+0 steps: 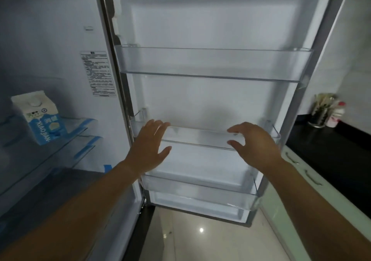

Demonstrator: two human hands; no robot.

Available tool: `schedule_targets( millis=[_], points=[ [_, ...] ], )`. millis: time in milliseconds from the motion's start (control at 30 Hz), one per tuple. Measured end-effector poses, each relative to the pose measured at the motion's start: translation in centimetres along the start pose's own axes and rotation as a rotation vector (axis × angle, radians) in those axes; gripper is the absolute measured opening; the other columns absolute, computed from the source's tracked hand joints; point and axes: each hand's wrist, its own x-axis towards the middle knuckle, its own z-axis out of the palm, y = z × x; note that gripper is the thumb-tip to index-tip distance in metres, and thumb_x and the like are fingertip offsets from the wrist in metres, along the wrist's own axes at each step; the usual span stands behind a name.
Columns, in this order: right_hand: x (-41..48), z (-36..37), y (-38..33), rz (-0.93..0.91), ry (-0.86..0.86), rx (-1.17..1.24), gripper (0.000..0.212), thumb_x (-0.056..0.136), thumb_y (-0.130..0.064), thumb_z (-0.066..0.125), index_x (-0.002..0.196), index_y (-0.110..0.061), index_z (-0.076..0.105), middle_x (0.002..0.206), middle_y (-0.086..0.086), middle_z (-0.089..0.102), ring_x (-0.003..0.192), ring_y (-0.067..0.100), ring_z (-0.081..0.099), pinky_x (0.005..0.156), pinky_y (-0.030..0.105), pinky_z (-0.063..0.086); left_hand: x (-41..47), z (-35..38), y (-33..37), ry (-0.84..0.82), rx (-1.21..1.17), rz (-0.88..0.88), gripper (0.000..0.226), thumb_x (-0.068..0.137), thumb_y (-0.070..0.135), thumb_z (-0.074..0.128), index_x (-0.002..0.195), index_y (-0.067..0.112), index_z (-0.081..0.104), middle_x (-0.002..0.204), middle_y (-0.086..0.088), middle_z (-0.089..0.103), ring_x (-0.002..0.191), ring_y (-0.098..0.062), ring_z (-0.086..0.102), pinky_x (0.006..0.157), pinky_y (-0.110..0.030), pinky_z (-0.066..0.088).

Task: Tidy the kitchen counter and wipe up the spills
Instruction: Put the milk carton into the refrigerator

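An open fridge door (212, 104) fills the middle of the head view, its clear bins bare. Both my hands are held out in front of the middle door bin (198, 137). My left hand (149, 147) is spread flat near the bin's left end, holding nothing. My right hand (254, 146) is curved with fingers apart near the bin's right end, also holding nothing. A white and blue milk carton (41, 118) stands on a glass shelf (76, 129) inside the fridge at the left.
A black counter (329, 150) runs along the right, above pale green cabinet fronts (285, 190) with handles. On it stand a holder with utensils (321, 110) and a small bottle with a red cap (337, 115). Glossy floor tiles (200, 236) lie below the door.
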Motion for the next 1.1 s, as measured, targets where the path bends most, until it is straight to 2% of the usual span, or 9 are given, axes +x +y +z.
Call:
schedule_targets(
  millis=[167,333,433,500,600,733,900,1000,1100],
  points=[
    [-3.6,-1.6,0.7,0.016,-0.036,0.016,0.035,0.087,-0.027,0.061,0.121,-0.032,0.057,0.105,-0.007,0.064,0.092,0.012,0.059,0.076,0.02,0.039,-1.3,-2.0,1.2,-0.051,-0.043,-0.106,0.065,0.09,0.042,0.05,0.144,0.015,0.027,0.153,-0.009,0.025,0.144,-0.025,0.011,0.115,-0.04,0.015],
    [-6.4,-3.3,0.6,-0.13,-0.044,0.038,0.04,0.087,-0.028,0.061,0.126,-0.023,0.054,0.123,-0.002,0.059,0.114,0.017,0.052,0.092,0.02,0.034,-3.0,-2.1,5.8,0.019,-0.108,-0.124,0.059,0.089,0.039,0.054,0.14,0.016,0.037,0.151,-0.009,0.03,0.141,-0.021,0.021,0.112,-0.031,0.018],
    [-7.8,-5.2,1.4,-0.193,-0.001,0.078,0.043,0.084,-0.032,0.065,0.125,-0.023,0.055,0.129,-0.002,0.055,0.121,0.014,0.046,0.098,0.017,0.029,-4.5,-1.3,9.6,0.061,-0.124,-0.091,0.062,0.085,0.054,0.047,0.137,0.021,0.041,0.149,-0.005,0.034,0.139,-0.019,0.025,0.105,-0.023,0.017],
    [-8.8,-6.5,2.6,-0.217,0.036,0.105,0.043,0.081,-0.036,0.067,0.122,-0.025,0.057,0.13,-0.004,0.054,0.122,0.011,0.045,0.1,0.017,0.028,-5.2,-0.6,12.1,0.087,-0.119,-0.083,0.069,0.079,0.062,0.035,0.137,0.025,0.041,0.148,-0.003,0.036,0.138,-0.016,0.027,0.104,-0.023,0.017],
    [-10.0,-8.5,4.9,-0.238,0.122,0.148,0.041,0.08,-0.037,0.067,0.118,-0.024,0.058,0.127,-0.002,0.054,0.12,0.012,0.045,0.101,0.022,0.031,-6.1,0.5,15.5,0.126,-0.118,-0.079,0.064,0.082,0.06,0.036,0.137,0.027,0.041,0.147,-0.003,0.037,0.137,-0.01,0.021,0.106,-0.025,0.016],
    [-11.3,-10.4,8.0,-0.23,0.28,0.291,0.043,0.079,-0.032,0.069,0.117,-0.014,0.058,0.124,0.006,0.052,0.117,0.019,0.048,0.098,0.029,0.04,-7.6,1.0,18.8,0.165,-0.128,-0.152,0.065,0.081,0.061,0.033,0.135,0.025,0.042,0.149,-0.005,0.034,0.138,-0.018,0.026,0.105,-0.026,0.02],
    [-10.8,-9.9,9.4,-0.062,0.201,0.42,0.076,0.075,-0.038,0.071,0.136,-0.018,0.032,0.143,0.007,0.033,0.13,0.027,0.039,0.102,0.05,0.042,-9.5,0.2,19.9,0.151,-0.092,-0.294,0.069,0.08,0.063,0.03,0.137,0.024,0.038,0.154,-0.004,0.025,0.138,-0.023,0.028,0.105,-0.033,0.027],
    [-11.0,-8.6,8.2,-0.06,-0.012,0.497,0.087,0.078,-0.045,0.063,0.146,-0.021,0.013,0.152,0.005,0.028,0.134,0.025,0.036,0.107,0.039,0.036,-10.6,-0.9,19.9,0.113,-0.015,-0.345,0.071,0.079,0.064,0.028,0.139,0.025,0.035,0.154,-0.004,0.026,0.137,-0.023,0.03,0.107,-0.035,0.027],
    [-12.5,-7.4,6.5,-0.14,0.045,0.533,0.085,0.081,-0.04,0.061,0.146,-0.014,0.012,0.151,0.01,0.03,0.136,0.027,0.035,0.107,0.035,0.036,-12.6,-2.4,20.2,0.122,0.027,-0.364,0.072,0.081,0.062,0.027,0.141,0.022,0.035,0.149,-0.008,0.035,0.137,-0.024,0.03,0.111,-0.036,0.023]
  ],
)
